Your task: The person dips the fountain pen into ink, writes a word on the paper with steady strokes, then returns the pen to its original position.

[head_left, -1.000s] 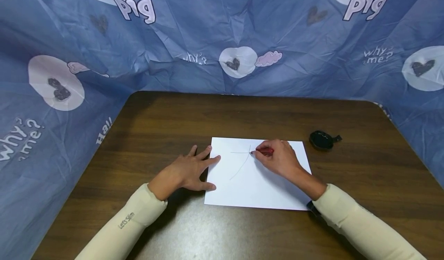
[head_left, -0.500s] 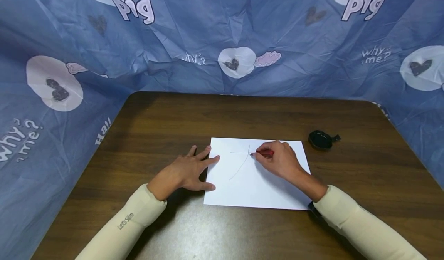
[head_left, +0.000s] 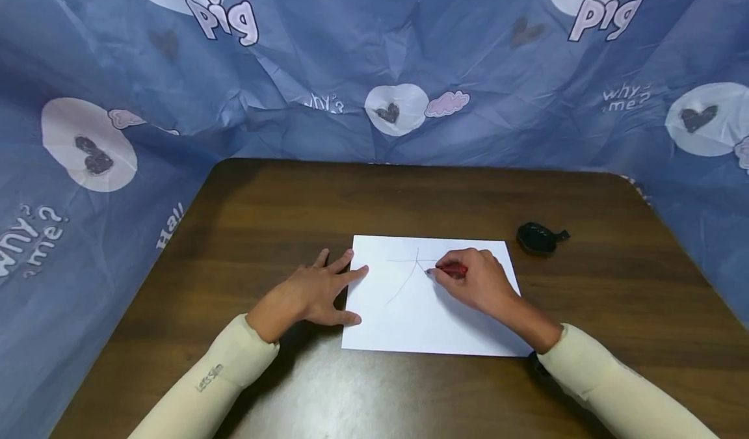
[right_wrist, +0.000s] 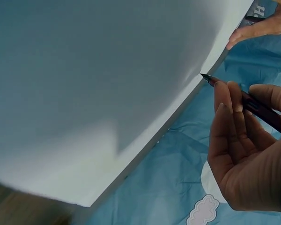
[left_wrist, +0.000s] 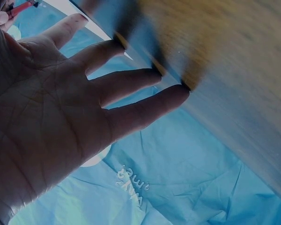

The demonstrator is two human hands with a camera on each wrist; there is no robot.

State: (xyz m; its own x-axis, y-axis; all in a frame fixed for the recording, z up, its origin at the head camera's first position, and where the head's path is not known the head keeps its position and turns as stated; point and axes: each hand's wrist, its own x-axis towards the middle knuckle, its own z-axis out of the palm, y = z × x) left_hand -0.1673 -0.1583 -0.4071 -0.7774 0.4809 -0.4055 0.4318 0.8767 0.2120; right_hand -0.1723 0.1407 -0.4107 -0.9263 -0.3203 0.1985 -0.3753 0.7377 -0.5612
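A white sheet of paper lies on the table with thin pen lines on it: a horizontal one, a curve sweeping down left, and a short slanting one at the nib. My right hand pinches a red fountain pen between thumb and fingers. In the right wrist view the dark metal nib of the fountain pen meets the paper. My left hand rests with spread, straight fingers across the paper's left edge. The left wrist view shows its palm and fingers extended.
A small black pan-shaped dish with a short handle stands right of the paper on the brown wooden table. A dark object lies partly hidden under the right sleeve. Blue printed cloth hangs behind and beside the table.
My right hand has moved the fountain pen slightly down and right from the crossing of the lines, and a short slanting line now trails it. The left hand stays put.
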